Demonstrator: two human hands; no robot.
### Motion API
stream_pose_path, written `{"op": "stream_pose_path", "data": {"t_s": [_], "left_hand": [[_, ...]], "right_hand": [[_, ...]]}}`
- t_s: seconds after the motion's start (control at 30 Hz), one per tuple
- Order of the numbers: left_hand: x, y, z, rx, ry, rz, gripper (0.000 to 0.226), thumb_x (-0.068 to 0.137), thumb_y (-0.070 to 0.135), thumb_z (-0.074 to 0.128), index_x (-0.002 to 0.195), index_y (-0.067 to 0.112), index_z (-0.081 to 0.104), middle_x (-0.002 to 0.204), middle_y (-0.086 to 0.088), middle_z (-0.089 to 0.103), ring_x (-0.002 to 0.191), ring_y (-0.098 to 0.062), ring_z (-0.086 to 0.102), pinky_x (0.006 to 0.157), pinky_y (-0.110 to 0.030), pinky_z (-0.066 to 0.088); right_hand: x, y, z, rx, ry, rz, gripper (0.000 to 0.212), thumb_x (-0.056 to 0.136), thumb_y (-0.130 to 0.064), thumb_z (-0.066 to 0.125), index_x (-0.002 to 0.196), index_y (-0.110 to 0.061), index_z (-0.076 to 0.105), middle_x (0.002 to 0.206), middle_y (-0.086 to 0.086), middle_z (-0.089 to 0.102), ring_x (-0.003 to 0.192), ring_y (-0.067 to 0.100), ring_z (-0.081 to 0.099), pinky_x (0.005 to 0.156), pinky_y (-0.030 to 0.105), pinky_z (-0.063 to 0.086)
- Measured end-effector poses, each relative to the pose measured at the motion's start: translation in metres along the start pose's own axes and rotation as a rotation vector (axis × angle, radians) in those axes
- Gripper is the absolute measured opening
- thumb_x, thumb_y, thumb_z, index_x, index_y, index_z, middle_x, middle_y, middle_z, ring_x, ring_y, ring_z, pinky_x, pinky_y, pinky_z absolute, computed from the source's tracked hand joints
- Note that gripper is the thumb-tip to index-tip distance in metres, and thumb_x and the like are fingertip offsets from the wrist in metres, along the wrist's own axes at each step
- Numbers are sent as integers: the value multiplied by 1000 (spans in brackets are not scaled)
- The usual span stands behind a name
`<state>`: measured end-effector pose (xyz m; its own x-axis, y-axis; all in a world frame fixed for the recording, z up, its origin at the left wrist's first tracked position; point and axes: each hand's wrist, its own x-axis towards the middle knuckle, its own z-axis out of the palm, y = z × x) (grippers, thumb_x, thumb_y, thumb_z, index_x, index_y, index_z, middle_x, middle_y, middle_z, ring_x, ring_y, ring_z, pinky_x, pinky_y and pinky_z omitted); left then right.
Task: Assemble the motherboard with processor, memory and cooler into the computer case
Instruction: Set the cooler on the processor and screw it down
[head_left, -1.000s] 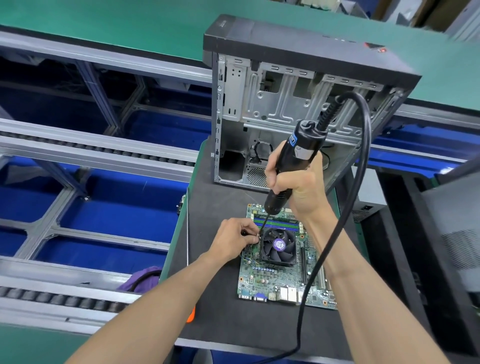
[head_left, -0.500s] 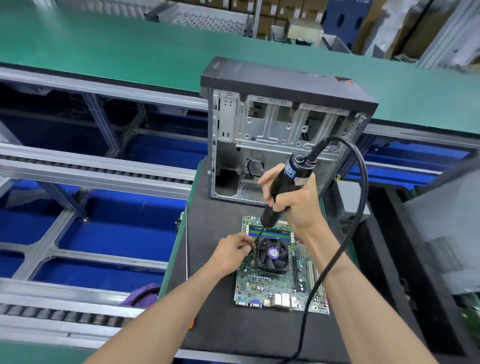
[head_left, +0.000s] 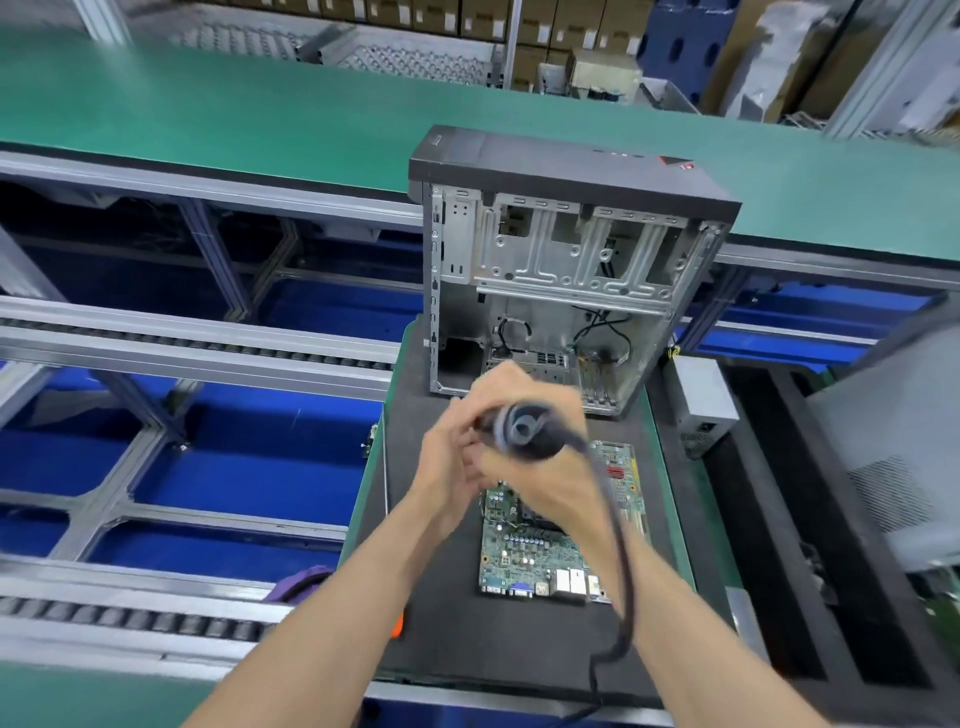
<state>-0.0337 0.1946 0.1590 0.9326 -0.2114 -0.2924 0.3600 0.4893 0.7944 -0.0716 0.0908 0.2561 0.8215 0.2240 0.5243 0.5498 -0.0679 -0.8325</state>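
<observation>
We hold the screwdriver (head_left: 524, 431) up in our right hand (head_left: 540, 467), fingers wrapped round its body, its cable (head_left: 618, 545) trailing down over the wrist. Our left hand (head_left: 452, 457) meets it from the side; blur hides whether those fingers grip or only touch. Below them the motherboard (head_left: 524, 556) lies flat on the black mat (head_left: 498, 644), in front of the open case (head_left: 566, 270).
</observation>
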Motion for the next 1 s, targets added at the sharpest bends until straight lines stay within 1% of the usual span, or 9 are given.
{"op": "stream_pose_path", "data": {"t_s": [0.13,0.23,0.37,0.43,0.53,0.6,0.73,0.9,1.0], "left_hand": [[-11,22,-21,40,-229,-149,26,89,17,52,82,16,77,85,-4,70,79,-15,68,69,-27,55],[1,21,-40,35,7,-363,25,102,26,47,92,10,64,86,-11,56,80,-24,55,77,-37,44],[16,18,-57,405,216,-285,23,107,25,42,108,10,60,86,-9,54,72,-22,52,56,-30,44],[22,13,-67,588,209,-279,28,108,26,40,118,4,54,87,-11,54,71,-24,53,50,-30,42],[30,6,-77,886,192,-268,34,108,35,38,120,4,47,90,-11,54,68,-24,57,48,-32,47],[33,1,-81,1074,187,-257,34,107,40,35,116,9,44,91,-9,53,63,-24,57,49,-32,50],[40,-9,-85,1337,166,-247,32,106,41,34,110,11,42,94,-9,58,52,-24,60,52,-32,52],[48,-22,-90,1716,202,-207,39,103,44,45,111,6,50,113,-19,63,96,-37,65,74,-38,49],[52,-18,-90,1907,207,-110,43,93,51,62,90,10,49,95,-11,62,87,-31,63,66,-34,46]], "right_hand": [[-36,38,23,-286,-104,-76,36,65,13,83,91,-12,79,111,-7,66,113,18,52,95,34,44],[-68,71,25,-529,-154,-82,37,78,-15,85,108,-34,74,134,-8,51,126,20,38,108,30,33],[-94,92,28,-514,-313,298,43,95,-40,71,122,-65,50,130,-23,40,128,13,45,109,40,45],[-102,97,28,-521,-415,380,35,99,-45,62,131,-54,52,132,-21,45,120,17,57,103,39,50],[-113,109,32,-584,-444,400,52,97,4,46,134,-25,66,146,-3,40,103,11,57,96,19,44],[-113,113,41,-561,-381,500,53,90,7,46,125,-23,72,142,-2,43,90,-5,51,86,8,37],[-112,124,68,-588,-267,623,31,91,-11,60,119,-22,71,123,-1,52,100,15,58,95,26,43],[-107,140,80,-701,-301,704,33,92,-16,63,126,-15,63,121,6,57,110,29,59,93,37,47],[-106,145,78,-757,-341,674,30,95,-15,61,125,-11,64,120,10,54,109,33,58,91,38,48]]}}
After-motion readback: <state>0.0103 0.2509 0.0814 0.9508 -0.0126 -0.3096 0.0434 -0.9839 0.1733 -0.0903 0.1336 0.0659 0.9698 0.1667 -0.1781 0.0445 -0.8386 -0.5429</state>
